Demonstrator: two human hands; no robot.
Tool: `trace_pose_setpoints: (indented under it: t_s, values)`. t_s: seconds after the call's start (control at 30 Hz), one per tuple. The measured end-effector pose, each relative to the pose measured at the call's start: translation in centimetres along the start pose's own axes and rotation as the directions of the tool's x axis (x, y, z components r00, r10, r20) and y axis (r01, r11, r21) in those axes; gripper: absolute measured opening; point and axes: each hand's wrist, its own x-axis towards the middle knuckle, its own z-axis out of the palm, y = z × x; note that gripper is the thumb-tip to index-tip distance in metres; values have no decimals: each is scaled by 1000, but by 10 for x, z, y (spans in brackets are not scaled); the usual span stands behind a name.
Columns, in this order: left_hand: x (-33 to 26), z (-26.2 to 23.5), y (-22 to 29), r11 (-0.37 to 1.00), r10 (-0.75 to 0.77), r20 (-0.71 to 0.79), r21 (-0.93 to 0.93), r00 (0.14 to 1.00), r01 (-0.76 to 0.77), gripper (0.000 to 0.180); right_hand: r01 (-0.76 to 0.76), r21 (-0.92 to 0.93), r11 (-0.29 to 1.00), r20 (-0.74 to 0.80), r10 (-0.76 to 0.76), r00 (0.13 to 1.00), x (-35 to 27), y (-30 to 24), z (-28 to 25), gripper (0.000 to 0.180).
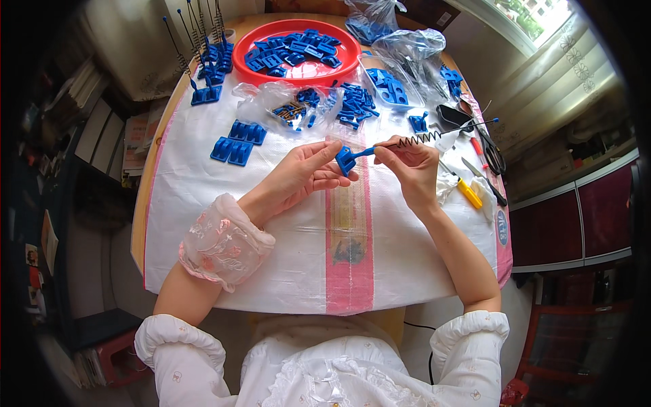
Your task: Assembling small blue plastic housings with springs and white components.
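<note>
My left hand (302, 175) pinches a small blue plastic clip (346, 160) between thumb and fingers. My right hand (410, 166) grips the blue end of a black coiled spring rod (424, 139), its tip pushed against the clip. The rod runs up and right to a blue ball end. Both hands hover over the white woven sheet (203, 203) near the table's middle.
A red tray (271, 30) of blue clips sits at the back. Loose blue clips (237, 141), clear plastic bags (400, 51), finished spring rods (207, 61) at the back left, black scissors (485, 146) and a yellow-handled tool (468, 192) lie around.
</note>
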Motion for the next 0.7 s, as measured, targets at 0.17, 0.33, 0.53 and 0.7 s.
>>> trace_pose_setpoints:
  t_s: [0.17, 0.33, 0.53, 0.7]
  values:
    - [0, -1, 0, 1000, -4, 21, -2, 1000, 4, 51, -3, -7, 1000, -2, 3, 1000, 0, 0, 0, 10]
    - [-1, 1, 0, 1000, -6, 29, 8, 1000, 6, 50, -17, -9, 1000, 6, 17, 1000, 0, -3, -1, 10]
    - [-2, 6, -3, 998, 3, 58, 65, 998, -7, 44, 10, -143, 990, 69, 0, 998, 8, -7, -11, 8]
    - [-4, 5, -6, 973, -12, 57, 233, 998, -2, 43, 56, -329, 943, 185, 6, 983, 9, -16, -12, 6]
